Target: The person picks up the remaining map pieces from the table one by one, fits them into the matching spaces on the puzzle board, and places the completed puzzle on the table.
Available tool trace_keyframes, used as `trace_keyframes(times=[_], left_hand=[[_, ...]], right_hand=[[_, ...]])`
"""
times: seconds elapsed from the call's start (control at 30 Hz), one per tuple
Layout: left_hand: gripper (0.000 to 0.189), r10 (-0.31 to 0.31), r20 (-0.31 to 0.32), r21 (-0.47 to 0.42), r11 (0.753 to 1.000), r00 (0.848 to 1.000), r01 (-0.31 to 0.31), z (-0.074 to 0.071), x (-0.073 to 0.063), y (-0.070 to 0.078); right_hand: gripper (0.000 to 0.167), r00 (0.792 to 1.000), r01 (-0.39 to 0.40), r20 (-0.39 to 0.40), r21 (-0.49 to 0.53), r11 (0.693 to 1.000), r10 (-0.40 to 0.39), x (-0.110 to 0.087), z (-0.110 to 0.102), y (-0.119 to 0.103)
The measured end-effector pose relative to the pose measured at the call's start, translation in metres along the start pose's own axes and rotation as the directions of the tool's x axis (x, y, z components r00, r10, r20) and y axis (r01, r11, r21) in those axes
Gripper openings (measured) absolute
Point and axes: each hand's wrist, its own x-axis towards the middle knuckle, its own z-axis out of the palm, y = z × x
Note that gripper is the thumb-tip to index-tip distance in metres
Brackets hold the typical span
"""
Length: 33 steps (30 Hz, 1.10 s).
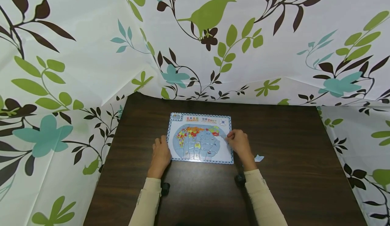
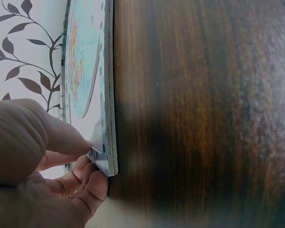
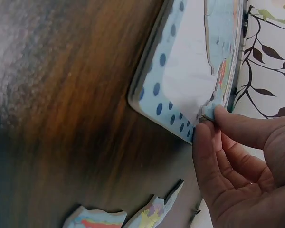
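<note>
A world-map jigsaw puzzle board (image 1: 226, 156) with a blue dotted border lies on the dark table. Many pieces fill its blue oval map, while part of the right side shows bare white backing. My left hand (image 1: 161, 152) holds the board's near left corner, thumb on top and fingers curled at the edge in the left wrist view. Over the right side of the map, my right hand (image 1: 240, 145) pinches a light-blue puzzle piece (image 3: 209, 110) between thumb and index finger. Its far end overlaps the map in the right wrist view.
Loose puzzle pieces lie on the table by the right wrist, one with a red patch (image 3: 97, 221) and one with yellow and purple (image 3: 152, 213). A patterned cloth (image 1: 195, 67) with leaves and birds hangs behind the table (image 1: 304, 172) and along its sides.
</note>
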Motion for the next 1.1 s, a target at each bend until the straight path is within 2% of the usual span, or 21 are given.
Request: trace_keyframes(times=[0.57, 0.93, 1.1], left_hand=[[0.041, -0.002, 0.012, 0.007, 1.000, 1.000, 0.002, 0.0007, 0.0010, -0.0007], [0.042, -0.008, 0.016, -0.012, 1.000, 1.000, 0.008, 0.0002, 0.0001, -0.0007], [0.043, -0.020, 0.020, -0.017, 1.000, 1.000, 0.020, -0.0010, -0.0007, 0.0010]], right_hand=[[0.014, 1.000, -0.030, 0.002, -0.042, 0.999, 0.030, 0.0006, 0.0021, -0.0031], [0.014, 0.999, -0.004, -0.041, -0.016, 1.000, 0.003, 0.0018, 0.0077, 0.0018], [0.014, 0.997, 0.025, -0.069, -0.048, 0.999, -0.028, 0.0041, 0.0087, 0.0046]])
